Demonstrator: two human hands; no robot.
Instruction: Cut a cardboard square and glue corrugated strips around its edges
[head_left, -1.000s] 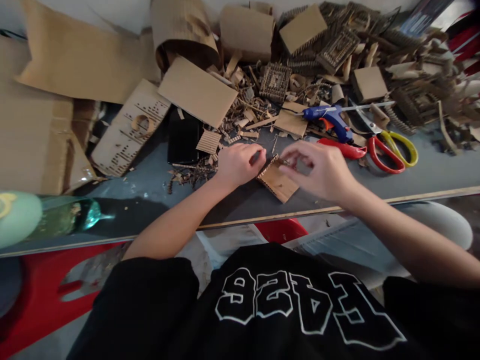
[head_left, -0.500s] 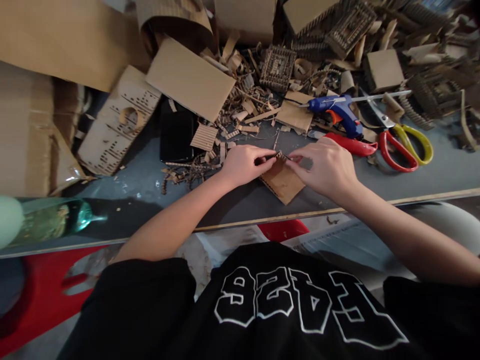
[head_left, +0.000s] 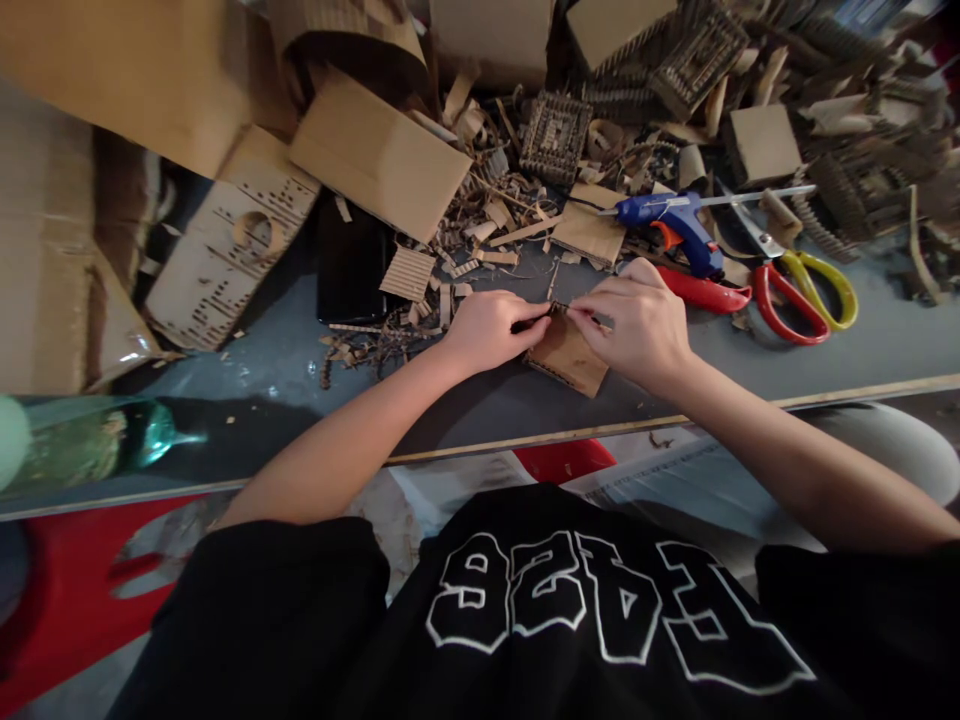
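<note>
A small square cardboard piece (head_left: 568,352) with ridged edging lies on the dark table near its front edge. My left hand (head_left: 491,330) comes at its far corner from the left, thumb and forefinger closed in a pinch there. From the right, my right hand (head_left: 634,318) pinches at the same far edge, its fingertips close to the left ones. A thin corrugated strip seems to run between the fingertips, but it is too small to make out clearly. The right hand covers part of the piece's right side.
Behind the hands lie a blue glue gun (head_left: 671,215), scissors (head_left: 799,290) with red and yellow handles, and heaped cardboard scraps (head_left: 495,215). A black phone-like object (head_left: 352,265) sits to the left. A green-tinted bottle (head_left: 112,435) lies at the front left.
My right hand has shifted slightly left, its fingertips nearer the left hand's. The square piece has turned a little on the table. My left hand is nearly still.
</note>
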